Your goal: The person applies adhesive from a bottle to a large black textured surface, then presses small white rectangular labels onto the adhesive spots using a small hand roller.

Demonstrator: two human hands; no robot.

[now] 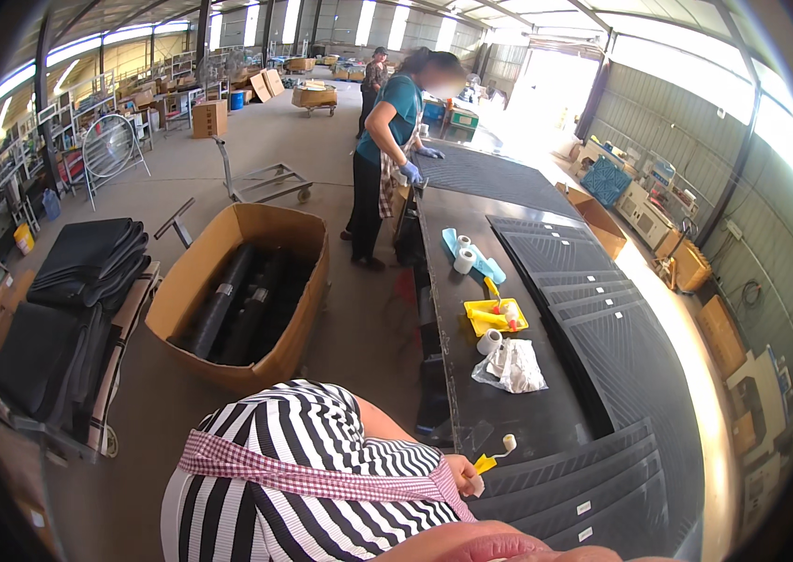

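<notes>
Grey floor (176, 170), corrugated wall (666, 110)

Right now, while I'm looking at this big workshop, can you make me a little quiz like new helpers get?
1. True or false: the tray on the dark table is blue.
2. What is in the bare hand of the person in stripes?
a) a cardboard box
b) a small roller
c) a wheel
3. Fill the gap: the co-worker in the teal top wears ____ on both hands.

Key:
1. False; it is yellow.
2. b
3. gloves
</notes>
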